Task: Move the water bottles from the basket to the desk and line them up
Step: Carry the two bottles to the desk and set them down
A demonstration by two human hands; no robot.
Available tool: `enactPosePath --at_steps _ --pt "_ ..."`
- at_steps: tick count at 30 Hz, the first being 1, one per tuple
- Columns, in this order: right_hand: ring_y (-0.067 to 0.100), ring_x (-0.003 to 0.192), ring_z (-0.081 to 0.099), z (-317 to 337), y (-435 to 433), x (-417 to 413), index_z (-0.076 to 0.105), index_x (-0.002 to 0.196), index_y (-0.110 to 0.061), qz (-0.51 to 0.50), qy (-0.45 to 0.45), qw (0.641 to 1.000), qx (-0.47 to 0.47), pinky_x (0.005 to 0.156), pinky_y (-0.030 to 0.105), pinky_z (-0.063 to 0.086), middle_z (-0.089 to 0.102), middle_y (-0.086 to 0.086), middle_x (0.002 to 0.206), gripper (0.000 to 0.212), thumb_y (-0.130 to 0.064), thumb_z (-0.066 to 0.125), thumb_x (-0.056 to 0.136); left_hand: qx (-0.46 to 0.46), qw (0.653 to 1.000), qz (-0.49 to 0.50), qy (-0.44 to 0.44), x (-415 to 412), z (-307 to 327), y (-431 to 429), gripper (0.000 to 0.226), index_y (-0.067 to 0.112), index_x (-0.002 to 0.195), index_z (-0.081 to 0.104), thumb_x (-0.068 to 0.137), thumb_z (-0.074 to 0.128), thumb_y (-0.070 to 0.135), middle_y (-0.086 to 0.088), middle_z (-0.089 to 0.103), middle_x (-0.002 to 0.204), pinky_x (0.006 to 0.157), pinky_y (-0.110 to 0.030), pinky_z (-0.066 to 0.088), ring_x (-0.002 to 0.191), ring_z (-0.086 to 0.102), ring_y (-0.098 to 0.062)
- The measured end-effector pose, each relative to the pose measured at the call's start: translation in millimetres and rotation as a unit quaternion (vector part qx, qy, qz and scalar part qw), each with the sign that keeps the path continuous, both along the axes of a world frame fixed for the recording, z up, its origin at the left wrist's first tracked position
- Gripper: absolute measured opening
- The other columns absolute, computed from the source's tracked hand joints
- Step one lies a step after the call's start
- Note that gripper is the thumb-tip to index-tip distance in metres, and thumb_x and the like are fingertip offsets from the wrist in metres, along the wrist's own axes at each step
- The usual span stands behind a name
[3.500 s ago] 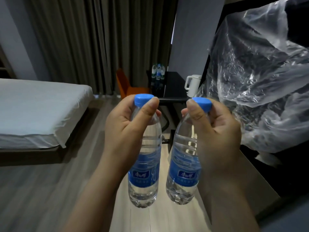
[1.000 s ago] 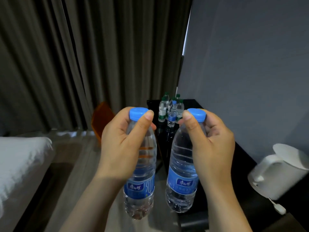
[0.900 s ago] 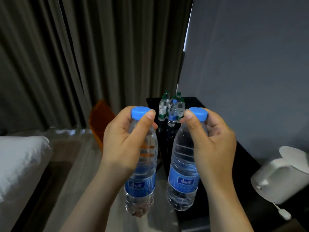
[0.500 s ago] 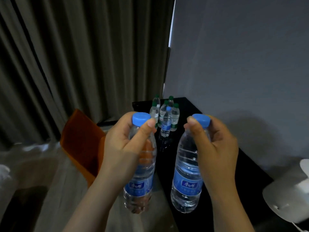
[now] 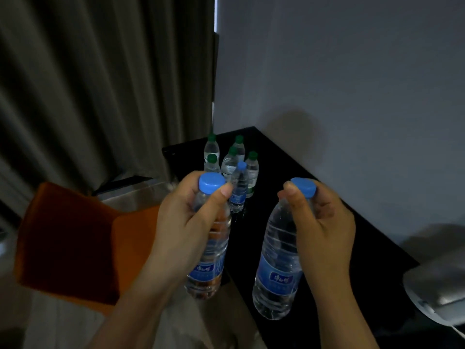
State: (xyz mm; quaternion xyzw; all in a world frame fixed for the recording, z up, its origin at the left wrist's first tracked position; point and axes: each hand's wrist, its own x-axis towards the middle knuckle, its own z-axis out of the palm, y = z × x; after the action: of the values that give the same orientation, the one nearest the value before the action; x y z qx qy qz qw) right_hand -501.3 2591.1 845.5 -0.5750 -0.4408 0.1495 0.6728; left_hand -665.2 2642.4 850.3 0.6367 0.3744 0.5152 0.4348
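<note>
My left hand point(image 5: 181, 222) grips a clear, blue-capped water bottle point(image 5: 207, 268) by its neck, held upright in the air left of the black desk point(image 5: 312, 205). My right hand point(image 5: 324, 227) grips a second blue-capped bottle point(image 5: 276, 278) by the neck, hanging over the desk's near part. At the desk's far end stand several small bottles: green-capped ones point(image 5: 232, 157) clustered together and one blue-capped bottle point(image 5: 239, 190) in front of them. The basket is out of view.
An orange chair point(image 5: 73, 240) stands left of the desk, close to my left arm. A white kettle point(image 5: 437, 288) sits on the desk at the lower right. Grey curtains hang behind, and a grey wall runs along the desk's right side.
I have moved closer to the desk; the bottles standing on it look larger. Both hands still carry their bottles, and the right one has drifted over the desk top.
</note>
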Motion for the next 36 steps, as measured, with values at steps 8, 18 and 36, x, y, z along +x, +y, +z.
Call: enactPosePath --at_steps 8,18,36 --pt "0.002 0.079 0.067 -39.0 105.6 50.5 0.069 0.094 -0.028 -0.016 0.007 0.999 -0.035 0.068 0.009 0.048 0.071 -0.009 0.085 0.015 -0.041 0.066 0.086 -0.001 0.994 -0.04 0.101 39.3 -53.9 105.6 0.009 0.028 0.09 0.06 0.091 0.059 0.037 0.002 0.062 0.083 0.063 -0.012 0.047 0.074 0.061 -0.008" --pt "-0.006 0.078 0.064 -72.7 168.8 89.3 0.064 0.087 -0.037 -0.039 -0.018 0.994 -0.105 0.065 0.003 0.045 0.068 -0.021 0.085 0.016 -0.051 0.063 0.079 -0.001 0.972 -0.098 0.212 59.7 -120.9 191.9 0.018 0.05 0.105 0.049 0.092 0.054 0.037 0.028 0.06 0.094 0.067 -0.003 0.039 0.086 0.058 0.008" --pt "-0.003 0.095 0.065 -126.5 189.9 88.6 0.064 0.109 -0.027 -0.025 -0.017 0.969 -0.245 0.074 0.008 0.05 0.068 -0.02 0.102 0.037 -0.046 0.067 0.078 -0.089 0.946 -0.199 0.239 58.0 -185.9 266.5 0.029 0.04 0.113 0.055 0.084 0.054 0.044 0.018 0.064 0.105 0.076 -0.01 0.048 0.099 0.058 0.009"
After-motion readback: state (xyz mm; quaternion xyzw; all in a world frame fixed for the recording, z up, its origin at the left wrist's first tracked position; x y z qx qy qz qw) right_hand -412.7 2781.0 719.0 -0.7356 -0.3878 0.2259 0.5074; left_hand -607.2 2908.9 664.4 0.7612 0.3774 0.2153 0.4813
